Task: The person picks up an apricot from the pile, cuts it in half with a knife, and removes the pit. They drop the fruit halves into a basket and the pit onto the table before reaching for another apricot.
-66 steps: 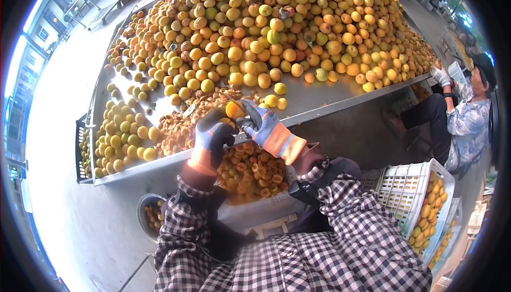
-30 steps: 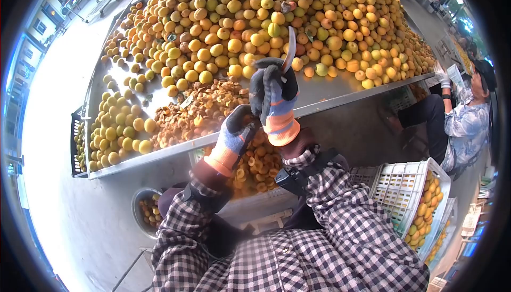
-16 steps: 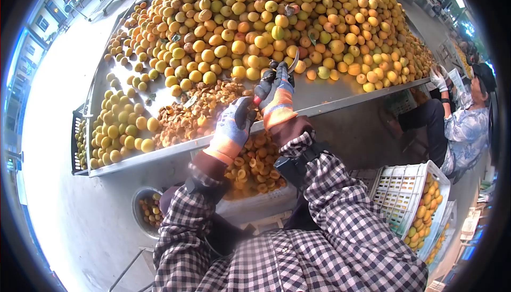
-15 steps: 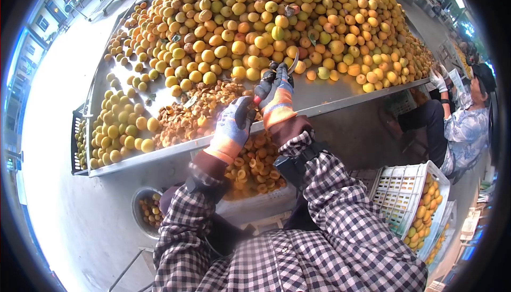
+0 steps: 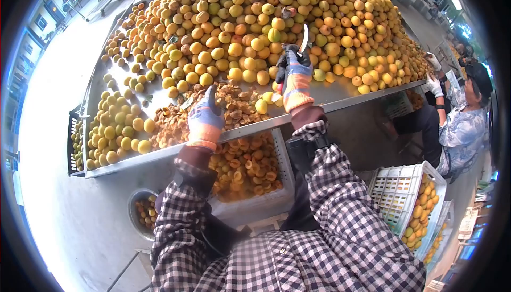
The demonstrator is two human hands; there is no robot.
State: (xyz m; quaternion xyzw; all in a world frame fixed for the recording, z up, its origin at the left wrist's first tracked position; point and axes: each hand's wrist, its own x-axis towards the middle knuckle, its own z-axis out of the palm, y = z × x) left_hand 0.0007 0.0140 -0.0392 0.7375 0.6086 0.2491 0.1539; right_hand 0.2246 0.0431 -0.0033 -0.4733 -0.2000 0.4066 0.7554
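Observation:
My right hand point(image 5: 296, 76), in a blue and orange glove with dark fingertips, is closed round a small knife point(image 5: 304, 39). Its curved blade points up towards the apricot heap point(image 5: 234, 26), and a bit of red handle shows below the fingers. A few loose apricots point(image 5: 261, 106) lie just left of that wrist. Over the brown pile of what look like apricot pits point(image 5: 239, 103) is my left hand point(image 5: 205, 119), gloved alike. One dark finger of it stretches upward; the others are mostly hidden, and I see nothing held in it.
The metal table's front edge point(image 5: 340, 102) runs below my hands. Under it stands a crate point(image 5: 286, 159) of halved apricots point(image 5: 247, 169). A metal bowl point(image 5: 139, 227) sits on the floor at left, a white crate point(image 5: 396, 193) at right. A person point(image 5: 463, 127) in white gloves sits beyond.
My hands were together at the table's front and are now apart. The left moved left over the brown pile; the right moved right with the knife. Loose apricots now show between them.

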